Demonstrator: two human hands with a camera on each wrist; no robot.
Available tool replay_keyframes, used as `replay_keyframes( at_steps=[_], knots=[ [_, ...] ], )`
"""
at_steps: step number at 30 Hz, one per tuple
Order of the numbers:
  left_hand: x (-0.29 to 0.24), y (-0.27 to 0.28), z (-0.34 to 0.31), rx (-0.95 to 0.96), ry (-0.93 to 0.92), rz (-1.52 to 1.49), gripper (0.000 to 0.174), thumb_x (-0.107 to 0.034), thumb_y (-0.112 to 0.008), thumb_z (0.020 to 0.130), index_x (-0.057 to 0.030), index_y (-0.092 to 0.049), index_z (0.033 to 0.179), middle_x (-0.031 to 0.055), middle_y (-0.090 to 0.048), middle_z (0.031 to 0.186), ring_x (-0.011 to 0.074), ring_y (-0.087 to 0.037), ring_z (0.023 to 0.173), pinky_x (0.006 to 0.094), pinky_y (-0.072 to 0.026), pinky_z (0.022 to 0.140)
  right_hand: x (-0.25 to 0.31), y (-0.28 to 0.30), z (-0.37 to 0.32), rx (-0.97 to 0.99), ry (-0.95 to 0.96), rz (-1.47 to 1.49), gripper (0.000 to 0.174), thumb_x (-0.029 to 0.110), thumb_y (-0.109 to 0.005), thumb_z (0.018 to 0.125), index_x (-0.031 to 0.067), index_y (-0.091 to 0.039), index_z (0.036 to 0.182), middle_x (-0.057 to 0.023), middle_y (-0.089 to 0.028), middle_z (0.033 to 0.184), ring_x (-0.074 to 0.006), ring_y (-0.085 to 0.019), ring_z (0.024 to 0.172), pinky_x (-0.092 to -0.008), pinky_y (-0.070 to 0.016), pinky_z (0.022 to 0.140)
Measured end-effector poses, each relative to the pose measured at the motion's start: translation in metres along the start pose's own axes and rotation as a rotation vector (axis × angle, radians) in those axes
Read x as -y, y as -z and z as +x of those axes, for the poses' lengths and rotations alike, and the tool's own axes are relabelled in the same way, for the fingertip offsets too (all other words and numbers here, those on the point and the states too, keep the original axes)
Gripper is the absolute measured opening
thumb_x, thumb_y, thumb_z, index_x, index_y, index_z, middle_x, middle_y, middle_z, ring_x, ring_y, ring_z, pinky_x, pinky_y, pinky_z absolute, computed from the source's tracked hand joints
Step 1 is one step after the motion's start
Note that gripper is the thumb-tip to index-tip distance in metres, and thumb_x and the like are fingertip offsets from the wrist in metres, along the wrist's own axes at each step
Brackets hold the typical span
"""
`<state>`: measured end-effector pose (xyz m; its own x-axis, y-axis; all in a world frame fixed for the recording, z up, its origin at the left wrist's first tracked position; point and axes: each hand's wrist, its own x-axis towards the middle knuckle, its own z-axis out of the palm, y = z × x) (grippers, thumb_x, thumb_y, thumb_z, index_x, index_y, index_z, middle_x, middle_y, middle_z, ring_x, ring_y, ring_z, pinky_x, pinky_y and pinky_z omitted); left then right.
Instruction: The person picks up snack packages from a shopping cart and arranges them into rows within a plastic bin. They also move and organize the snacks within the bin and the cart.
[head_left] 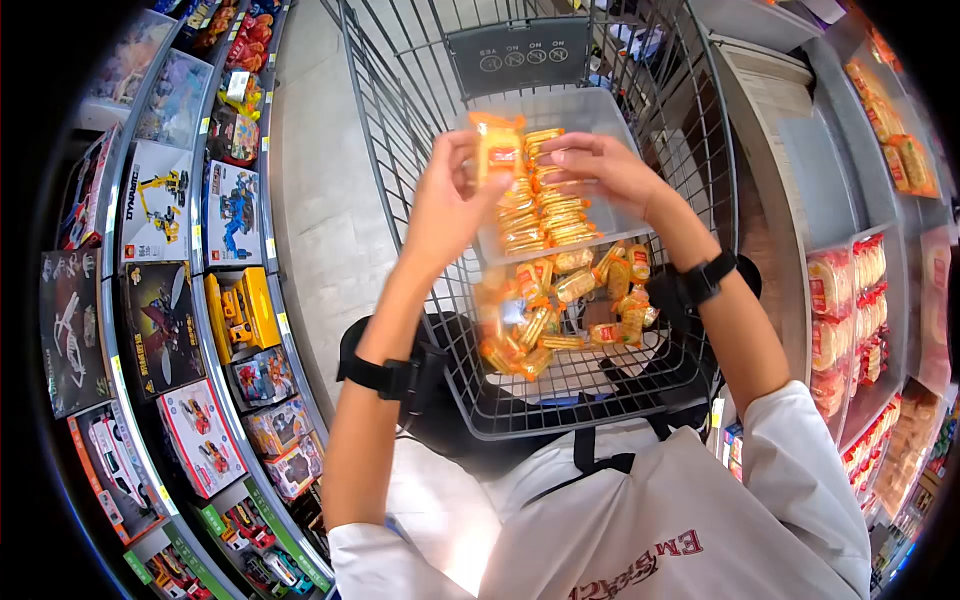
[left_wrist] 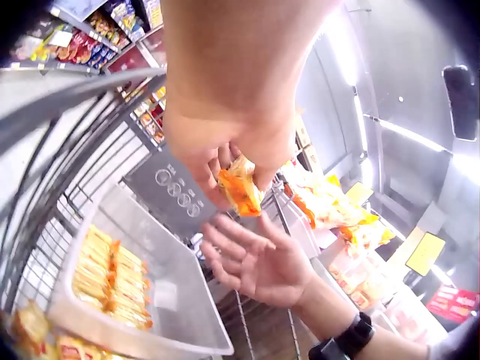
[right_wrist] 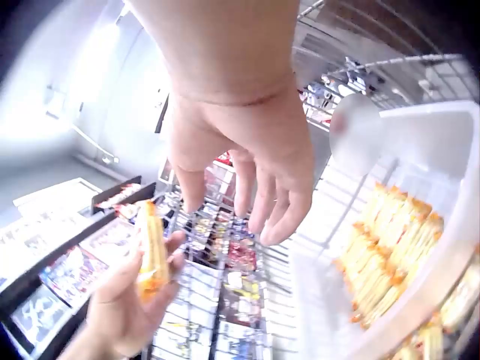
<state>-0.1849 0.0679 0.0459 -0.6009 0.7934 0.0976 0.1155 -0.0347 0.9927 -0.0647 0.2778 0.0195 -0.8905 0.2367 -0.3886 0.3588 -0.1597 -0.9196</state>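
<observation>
My left hand (head_left: 452, 200) holds up a small snack packet (head_left: 499, 148) in an orange and yellow wrapper, gripped between thumb and fingers. In the left wrist view the same packet (left_wrist: 241, 191) sticks out past the fingertips. My right hand (head_left: 608, 170) is beside it with nothing in its grasp; its fingers are spread and loosely bent in the right wrist view. Under both hands is a translucent plastic bin (head_left: 606, 112), where similar packets (head_left: 560, 212) stand packed in two rows. More packets (head_left: 575, 287) lie jumbled just on the near side of the bin.
The bin sits in a wire shopping cart (head_left: 470, 408) with a grey sign panel (head_left: 517, 55) at its far end. Shelves of boxed toys (head_left: 155, 205) line the left. On the right, a display shelf holds bagged snacks (head_left: 830, 310) in clear bins.
</observation>
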Motion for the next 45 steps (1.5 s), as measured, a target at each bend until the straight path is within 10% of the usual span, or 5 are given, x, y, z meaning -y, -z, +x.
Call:
replay_keyframes(
  at_steps=[19,29,34,41,45],
  knots=[
    [-0.029,-0.010,-0.080,0.111,-0.284,1.101,0.021,-0.001,-0.061,0.083,-0.0059,-0.062,0.104,0.0102,-0.062,0.101,0.0302,-0.060,0.098,0.0409,-0.0461,0.093,-0.119,0.054,0.047,-0.315,-0.322,-0.387,0.022,0.022,-0.062,0.080,0.0036,-0.062,0.090,-0.0030,-0.062,0.077,-0.0124,-0.059,0.062,-0.0292,-0.0442,0.049],
    [0.012,-0.048,0.040,0.892,0.506,1.185,0.046,-0.008,-0.056,0.084,-0.0046,-0.055,0.130,0.0223,-0.054,0.133,0.0342,-0.056,0.118,0.0417,-0.0462,0.098,-0.160,0.048,0.073,-0.388,-0.396,-0.160,0.041,0.024,-0.065,0.071,-0.0030,-0.067,0.101,-0.0155,-0.069,0.090,-0.0290,-0.067,0.084,-0.0414,-0.0530,0.068],
    [0.116,-0.081,0.059,0.918,0.058,1.250,0.038,-0.009,-0.063,0.080,-0.0073,-0.065,0.119,0.0163,-0.059,0.130,0.0312,-0.061,0.114,0.0399,-0.0531,0.090,-0.102,0.033,0.034,-0.481,-0.154,-0.237,0.045,0.024,-0.064,0.074,0.0007,-0.067,0.112,-0.0199,-0.070,0.101,-0.0271,-0.069,0.091,-0.0369,-0.0517,0.081],
    [0.182,-0.108,0.099,1.120,0.126,1.246,0.067,-0.016,-0.068,0.081,-0.0201,-0.041,0.142,0.0199,-0.041,0.145,0.0379,-0.054,0.122,0.0433,-0.0469,0.100,-0.037,-0.006,-0.094,-0.349,-0.073,0.442,0.036,0.021,-0.062,0.083,-0.0027,-0.057,0.109,-0.0093,-0.060,0.080,-0.0188,-0.059,0.072,-0.0316,-0.0483,0.066],
    [0.173,-0.115,0.099,1.011,0.072,1.264,0.068,-0.001,-0.070,0.076,-0.0207,-0.044,0.136,0.0158,-0.041,0.139,0.0405,-0.050,0.124,0.0445,-0.0486,0.099,-0.031,-0.006,-0.159,-0.156,-0.041,-0.164,0.029,0.016,-0.061,0.082,0.0001,-0.054,0.106,-0.0161,-0.060,0.082,-0.0317,-0.063,0.076,-0.0389,-0.0491,0.066]
  ],
)
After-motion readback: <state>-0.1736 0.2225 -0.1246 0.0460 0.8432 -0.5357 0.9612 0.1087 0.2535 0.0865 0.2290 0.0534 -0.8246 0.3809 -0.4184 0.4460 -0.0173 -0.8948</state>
